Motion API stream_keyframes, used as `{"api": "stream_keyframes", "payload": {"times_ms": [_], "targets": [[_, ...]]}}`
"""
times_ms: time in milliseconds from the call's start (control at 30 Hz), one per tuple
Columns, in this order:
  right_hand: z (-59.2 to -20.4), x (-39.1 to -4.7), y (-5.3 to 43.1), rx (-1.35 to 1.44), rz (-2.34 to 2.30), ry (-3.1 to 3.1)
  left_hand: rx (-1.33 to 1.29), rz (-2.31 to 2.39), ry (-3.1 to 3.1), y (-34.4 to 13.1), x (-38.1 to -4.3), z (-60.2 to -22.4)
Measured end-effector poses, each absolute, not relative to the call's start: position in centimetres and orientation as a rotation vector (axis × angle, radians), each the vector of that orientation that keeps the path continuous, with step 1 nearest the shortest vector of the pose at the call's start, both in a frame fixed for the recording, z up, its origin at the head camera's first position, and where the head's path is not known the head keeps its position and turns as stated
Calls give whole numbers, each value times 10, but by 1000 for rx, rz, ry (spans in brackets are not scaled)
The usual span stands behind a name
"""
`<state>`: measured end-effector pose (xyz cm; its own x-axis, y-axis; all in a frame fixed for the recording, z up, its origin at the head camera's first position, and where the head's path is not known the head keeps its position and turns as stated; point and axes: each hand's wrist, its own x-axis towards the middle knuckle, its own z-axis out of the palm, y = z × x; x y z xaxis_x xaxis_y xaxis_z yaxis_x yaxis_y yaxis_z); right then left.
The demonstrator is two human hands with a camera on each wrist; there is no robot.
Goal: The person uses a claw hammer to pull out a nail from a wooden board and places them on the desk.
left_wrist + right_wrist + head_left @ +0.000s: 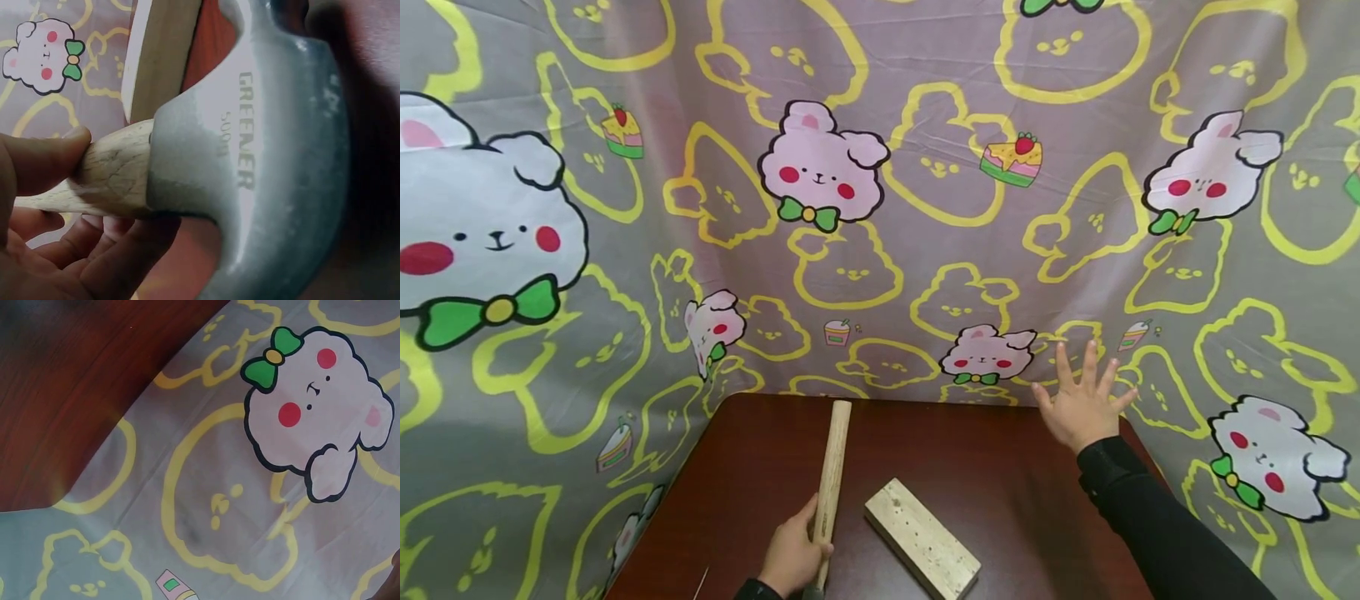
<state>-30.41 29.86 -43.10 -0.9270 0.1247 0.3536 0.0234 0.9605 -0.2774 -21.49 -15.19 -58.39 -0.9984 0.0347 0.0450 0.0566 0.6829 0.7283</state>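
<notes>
My left hand point(795, 546) grips a claw hammer by its wooden handle point(831, 475), close below the head. The handle's free end points away toward the back of the table. In the left wrist view the steel hammer head point(250, 137) fills the right side, stamped with lettering, and the thumb and fingers wrap the wood beside it. To the right of the hammer a pale wooden block point(922, 537) lies flat and slanted on the table. My right hand point(1082, 408) is raised over the table's far right corner, fingers spread, holding nothing.
A dark red-brown table point(985, 450) with rounded back corners carries the block. Grey cloth point(917, 250) printed with rabbit faces and yellow outlines hangs behind it and along both sides.
</notes>
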Motion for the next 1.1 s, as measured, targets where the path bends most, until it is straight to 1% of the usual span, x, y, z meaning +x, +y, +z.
{"api": "stream_keyframes", "payload": {"times_ms": [233,500,767,1100], "targets": [[-432,-304,302,-116,397,-2755,-62,-1252,-2887,-154,-213,-591],[-438,-306,306,-174,449,-2788,-51,-1147,-2922,-154,-215,-594],[-440,-307,304,-215,470,-2831,-110,-1098,-2923,-154,-214,-604],[-440,-306,304,-213,483,-2841,-152,-913,-2917,-151,-210,-613]]}}
